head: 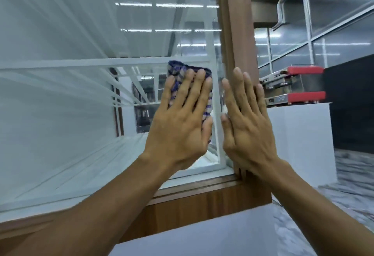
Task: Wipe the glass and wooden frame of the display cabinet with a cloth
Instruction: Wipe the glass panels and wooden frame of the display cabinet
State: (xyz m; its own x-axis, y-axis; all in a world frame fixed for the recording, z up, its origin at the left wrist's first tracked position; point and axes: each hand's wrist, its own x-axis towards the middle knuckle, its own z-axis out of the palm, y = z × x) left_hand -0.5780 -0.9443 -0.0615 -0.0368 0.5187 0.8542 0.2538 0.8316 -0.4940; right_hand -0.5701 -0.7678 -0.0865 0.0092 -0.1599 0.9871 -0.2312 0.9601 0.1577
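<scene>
Pane: we place the clear glass pane (60, 97) left of the brown wooden upright post (238, 22) and above the brown wooden bottom rail (192, 205).
Cloth: we find the blue-and-beige striped folded cloth (178, 68) flat on the pane, just left of the post, under the left hand (178, 126); its top edge shows above the fingertips.
Right hand: we note the right hand (247, 130) beside the left, lying across the seam of pane and post.
Interior: the white metal inner frame (210, 39) stands behind the pane.
Beyond: we record the red-and-steel boxy machine (297, 87) on the white block counter (299, 134), right of and behind the post; the grey marbled floor (356, 174) lies beneath the counter.
</scene>
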